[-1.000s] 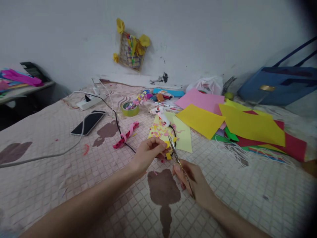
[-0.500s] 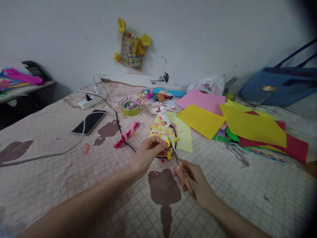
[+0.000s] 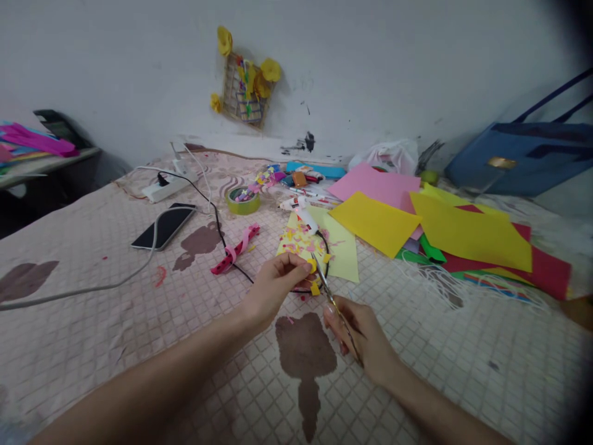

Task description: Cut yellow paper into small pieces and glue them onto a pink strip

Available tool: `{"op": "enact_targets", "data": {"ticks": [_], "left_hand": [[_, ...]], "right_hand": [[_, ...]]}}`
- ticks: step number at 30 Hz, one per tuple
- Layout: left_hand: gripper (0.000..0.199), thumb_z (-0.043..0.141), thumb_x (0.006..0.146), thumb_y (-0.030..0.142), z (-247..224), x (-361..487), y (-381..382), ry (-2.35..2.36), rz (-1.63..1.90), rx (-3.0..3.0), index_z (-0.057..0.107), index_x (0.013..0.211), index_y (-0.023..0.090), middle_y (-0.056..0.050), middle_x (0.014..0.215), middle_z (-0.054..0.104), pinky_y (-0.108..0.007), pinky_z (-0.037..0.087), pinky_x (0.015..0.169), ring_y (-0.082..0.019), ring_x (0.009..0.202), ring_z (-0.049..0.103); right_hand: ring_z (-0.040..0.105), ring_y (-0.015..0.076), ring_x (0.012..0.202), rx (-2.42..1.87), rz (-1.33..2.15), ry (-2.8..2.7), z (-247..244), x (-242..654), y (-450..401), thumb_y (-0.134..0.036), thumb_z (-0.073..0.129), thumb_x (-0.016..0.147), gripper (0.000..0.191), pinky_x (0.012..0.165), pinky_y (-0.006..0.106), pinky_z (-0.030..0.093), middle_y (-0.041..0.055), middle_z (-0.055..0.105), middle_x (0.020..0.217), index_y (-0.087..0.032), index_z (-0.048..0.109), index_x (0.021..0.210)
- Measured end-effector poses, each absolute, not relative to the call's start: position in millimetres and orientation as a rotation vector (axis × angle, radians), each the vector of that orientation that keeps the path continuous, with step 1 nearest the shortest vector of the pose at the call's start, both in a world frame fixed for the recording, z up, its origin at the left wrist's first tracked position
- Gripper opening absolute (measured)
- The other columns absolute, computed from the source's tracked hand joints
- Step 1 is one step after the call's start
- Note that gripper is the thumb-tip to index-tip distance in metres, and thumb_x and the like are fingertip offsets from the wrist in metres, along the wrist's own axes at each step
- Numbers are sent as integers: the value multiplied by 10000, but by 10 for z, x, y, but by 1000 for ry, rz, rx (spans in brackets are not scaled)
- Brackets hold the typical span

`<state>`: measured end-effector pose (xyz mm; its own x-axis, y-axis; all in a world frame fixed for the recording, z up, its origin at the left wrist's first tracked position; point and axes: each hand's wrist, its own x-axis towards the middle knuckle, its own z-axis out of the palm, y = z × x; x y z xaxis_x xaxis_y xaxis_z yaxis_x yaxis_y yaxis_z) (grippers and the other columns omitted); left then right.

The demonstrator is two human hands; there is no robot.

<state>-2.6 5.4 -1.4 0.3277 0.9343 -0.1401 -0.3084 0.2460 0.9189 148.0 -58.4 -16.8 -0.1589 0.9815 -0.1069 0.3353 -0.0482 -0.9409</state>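
Between thumb and fingers, my left hand (image 3: 278,281) pinches a small yellow paper piece (image 3: 312,266). My right hand (image 3: 356,327) is closed around a pair of scissors (image 3: 334,303), whose blades point up and away, right beside the yellow piece. Whether the blades touch it I cannot tell. Just beyond the hands, a pale yellow sheet (image 3: 345,262) lies flat, scattered with pink and yellow paper scraps (image 3: 299,240). A white glue gun (image 3: 304,217) rests at its far edge, its black cord looping behind my fingers.
Left lie a pink spotted strip (image 3: 234,252), a phone (image 3: 163,227), a tape roll (image 3: 243,203) and a white power strip (image 3: 169,186) with cables. To the right are coloured sheets (image 3: 467,228) and white string (image 3: 435,281). A blue bag (image 3: 519,157) stands against the wall.
The whole view has shifted slightly, with things sitting a little further left and up. Both hands keep nearly the same pose and hold the same things.
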Motion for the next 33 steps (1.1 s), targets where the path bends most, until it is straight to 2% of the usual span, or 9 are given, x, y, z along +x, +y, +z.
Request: {"op": "enact_targets", "data": {"ticks": [4,33], "left_hand": [[210,686,699,284,-20,-22,48,824,998,923,553,740,126,-19,731,625,-281,466,695,-112,664,590],[196,674,712,266,-5,-35,66,810,980,933,550,745,117,-32,698,635,-301,477,690,-118,638,593]], "right_hand": [[375,104,422,-1445,1205,-1581,-158,1476,-580,-574,379,825,434,383,219,291,-37,366,510,-205,413,598],[382,103,417,-1448,1180,-1616,-171,1491,-583,-547,366,842,414,381,210,300,-38,370,514,-210,404,604]]}}
